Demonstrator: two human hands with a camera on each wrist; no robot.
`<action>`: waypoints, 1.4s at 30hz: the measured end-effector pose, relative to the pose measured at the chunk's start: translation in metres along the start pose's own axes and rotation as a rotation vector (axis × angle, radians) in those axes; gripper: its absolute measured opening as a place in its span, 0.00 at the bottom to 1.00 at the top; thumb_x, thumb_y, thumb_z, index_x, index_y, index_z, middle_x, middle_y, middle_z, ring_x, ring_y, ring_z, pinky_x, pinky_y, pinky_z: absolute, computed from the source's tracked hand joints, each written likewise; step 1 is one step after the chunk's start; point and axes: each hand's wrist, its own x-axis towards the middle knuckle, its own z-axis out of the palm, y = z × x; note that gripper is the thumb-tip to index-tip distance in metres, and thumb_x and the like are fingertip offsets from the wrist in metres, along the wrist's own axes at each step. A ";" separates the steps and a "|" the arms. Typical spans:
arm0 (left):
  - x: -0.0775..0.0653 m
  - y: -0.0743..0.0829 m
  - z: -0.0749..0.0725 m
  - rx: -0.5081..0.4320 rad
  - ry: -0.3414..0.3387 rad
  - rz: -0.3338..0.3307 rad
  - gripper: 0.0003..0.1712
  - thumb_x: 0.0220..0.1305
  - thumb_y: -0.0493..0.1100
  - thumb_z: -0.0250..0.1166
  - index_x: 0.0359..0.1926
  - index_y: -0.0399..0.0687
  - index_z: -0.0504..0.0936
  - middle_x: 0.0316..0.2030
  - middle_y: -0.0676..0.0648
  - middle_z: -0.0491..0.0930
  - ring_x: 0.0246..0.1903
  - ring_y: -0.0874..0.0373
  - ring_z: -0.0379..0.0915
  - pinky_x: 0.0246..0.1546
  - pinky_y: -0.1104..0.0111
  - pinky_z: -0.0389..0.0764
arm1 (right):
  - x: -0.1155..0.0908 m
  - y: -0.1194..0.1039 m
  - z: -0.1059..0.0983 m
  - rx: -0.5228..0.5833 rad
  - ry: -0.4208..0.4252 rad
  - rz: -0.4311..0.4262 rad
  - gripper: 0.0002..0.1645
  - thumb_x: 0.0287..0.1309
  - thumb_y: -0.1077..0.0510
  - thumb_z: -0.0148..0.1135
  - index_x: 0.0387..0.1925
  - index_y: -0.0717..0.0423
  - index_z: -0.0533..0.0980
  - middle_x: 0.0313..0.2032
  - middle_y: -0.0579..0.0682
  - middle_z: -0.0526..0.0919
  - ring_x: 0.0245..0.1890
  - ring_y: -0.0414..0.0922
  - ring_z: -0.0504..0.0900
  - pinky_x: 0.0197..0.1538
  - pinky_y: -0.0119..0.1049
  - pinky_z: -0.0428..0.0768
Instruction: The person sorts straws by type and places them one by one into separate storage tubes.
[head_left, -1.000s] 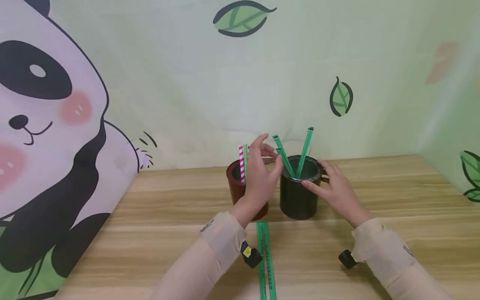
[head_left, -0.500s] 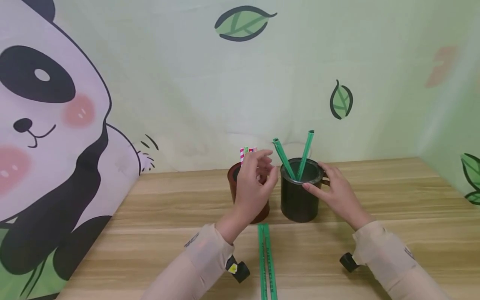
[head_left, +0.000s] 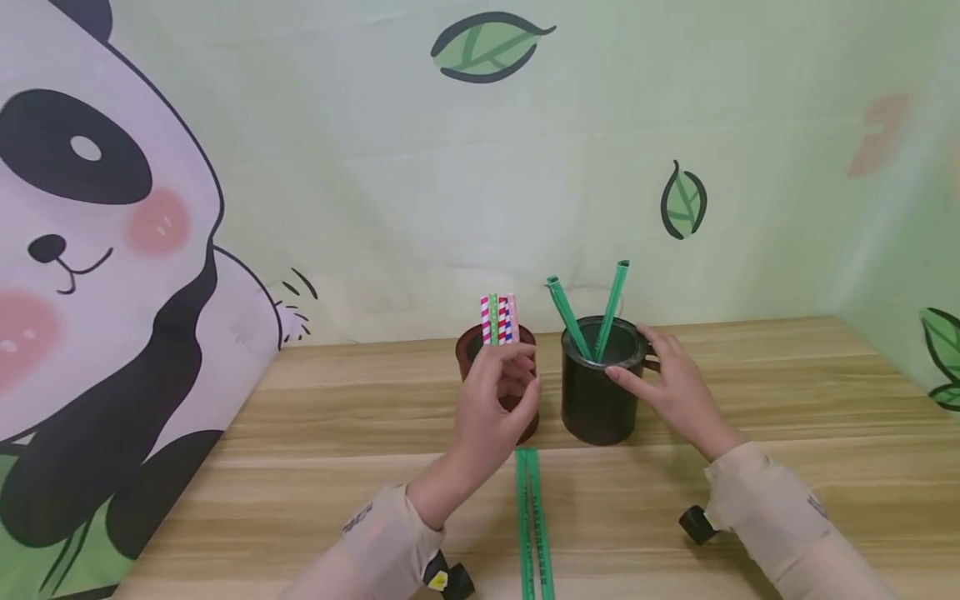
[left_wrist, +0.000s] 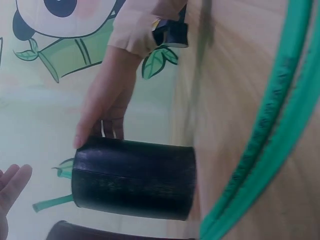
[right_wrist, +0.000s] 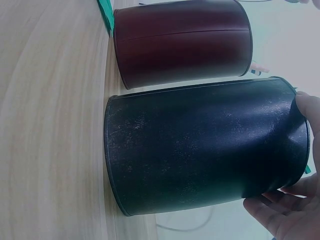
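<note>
My right hand grips the rim of a black mug, thumb at the near side and fingers around by the handle. Long green sticks stand tilted in that mug. My left hand is raised in front of a dark red mug, fingers loosely bent and holding nothing. Several patterned straws, striped and dotted, stand in the red mug. In the right wrist view the black mug stands upright beside the red mug, apart from it.
Two long green printed strips lie side by side on the wooden table, running toward the front edge. A wall sheet with a panda and leaves stands behind the table.
My left hand has moved left and down, away from the green sticks at the black mug, uncovering the patterned straws. The right hand stays on the black mug.
</note>
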 end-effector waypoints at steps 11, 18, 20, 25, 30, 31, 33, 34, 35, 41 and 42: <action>-0.026 -0.007 -0.002 0.016 -0.077 -0.041 0.18 0.59 0.29 0.64 0.50 0.38 0.72 0.40 0.41 0.74 0.34 0.54 0.78 0.32 0.74 0.83 | -0.001 0.002 -0.001 -0.008 -0.007 0.011 0.51 0.60 0.40 0.60 0.71 0.66 0.52 0.65 0.69 0.61 0.63 0.65 0.67 0.62 0.59 0.71; -0.042 -0.008 -0.007 0.045 -0.175 -0.095 0.20 0.56 0.27 0.65 0.50 0.36 0.72 0.42 0.41 0.74 0.34 0.55 0.78 0.32 0.75 0.83 | 0.001 0.003 0.001 0.004 -0.009 0.010 0.51 0.60 0.39 0.60 0.71 0.65 0.52 0.66 0.68 0.61 0.63 0.65 0.67 0.62 0.59 0.71; -0.047 -0.010 -0.008 0.054 -0.224 -0.104 0.22 0.56 0.27 0.65 0.51 0.36 0.71 0.42 0.40 0.74 0.33 0.55 0.78 0.32 0.75 0.83 | 0.001 0.003 0.001 0.002 -0.008 0.011 0.51 0.60 0.39 0.60 0.71 0.64 0.52 0.66 0.68 0.61 0.63 0.65 0.67 0.62 0.59 0.71; -0.058 -0.011 -0.011 0.081 -0.387 -0.254 0.26 0.58 0.30 0.65 0.57 0.38 0.68 0.45 0.40 0.74 0.35 0.57 0.77 0.33 0.76 0.81 | 0.001 0.003 0.001 -0.014 -0.008 0.015 0.51 0.60 0.38 0.60 0.72 0.64 0.52 0.66 0.68 0.61 0.63 0.65 0.67 0.62 0.60 0.71; -0.063 -0.010 -0.013 0.107 -0.482 -0.390 0.27 0.59 0.33 0.65 0.59 0.40 0.68 0.46 0.40 0.74 0.35 0.60 0.77 0.33 0.76 0.80 | 0.001 0.003 0.001 -0.005 -0.010 0.015 0.51 0.60 0.38 0.60 0.72 0.64 0.51 0.66 0.68 0.61 0.63 0.65 0.67 0.62 0.59 0.71; -0.064 -0.010 -0.014 0.109 -0.493 -0.404 0.27 0.59 0.34 0.66 0.59 0.40 0.68 0.46 0.40 0.74 0.35 0.61 0.77 0.33 0.76 0.80 | 0.001 0.003 0.001 -0.003 -0.011 0.016 0.51 0.60 0.39 0.60 0.72 0.64 0.51 0.66 0.68 0.60 0.63 0.65 0.67 0.62 0.59 0.71; -0.066 -0.011 -0.014 0.105 -0.517 -0.432 0.27 0.59 0.35 0.66 0.59 0.40 0.68 0.46 0.40 0.74 0.35 0.61 0.77 0.33 0.78 0.79 | 0.001 0.003 0.001 -0.001 -0.009 0.016 0.51 0.60 0.39 0.60 0.72 0.63 0.51 0.67 0.68 0.60 0.63 0.65 0.67 0.62 0.59 0.71; -0.066 -0.011 -0.015 0.102 -0.530 -0.449 0.27 0.59 0.35 0.66 0.59 0.41 0.68 0.46 0.40 0.74 0.35 0.62 0.77 0.33 0.78 0.79 | 0.001 0.003 0.001 -0.002 -0.008 0.016 0.51 0.60 0.39 0.60 0.72 0.63 0.51 0.67 0.68 0.60 0.63 0.65 0.67 0.62 0.60 0.71; -0.067 -0.011 -0.015 0.102 -0.541 -0.460 0.27 0.59 0.35 0.66 0.59 0.41 0.68 0.46 0.41 0.74 0.35 0.62 0.77 0.33 0.78 0.78 | 0.001 0.003 0.001 -0.002 -0.007 0.014 0.51 0.60 0.39 0.60 0.72 0.64 0.51 0.67 0.68 0.60 0.63 0.65 0.67 0.62 0.59 0.71; -0.071 -0.013 -0.014 0.123 -0.590 -0.461 0.28 0.57 0.35 0.68 0.58 0.37 0.69 0.41 0.42 0.76 0.33 0.61 0.76 0.31 0.78 0.76 | 0.002 0.004 0.000 -0.006 -0.005 0.011 0.51 0.60 0.39 0.60 0.72 0.64 0.52 0.67 0.68 0.60 0.63 0.65 0.67 0.62 0.60 0.70; -0.072 -0.014 -0.014 0.128 -0.594 -0.457 0.28 0.56 0.35 0.68 0.57 0.37 0.70 0.40 0.42 0.76 0.32 0.62 0.75 0.30 0.78 0.76 | 0.002 0.004 0.000 -0.008 -0.006 0.013 0.51 0.60 0.39 0.60 0.72 0.64 0.51 0.67 0.68 0.60 0.63 0.65 0.67 0.62 0.60 0.70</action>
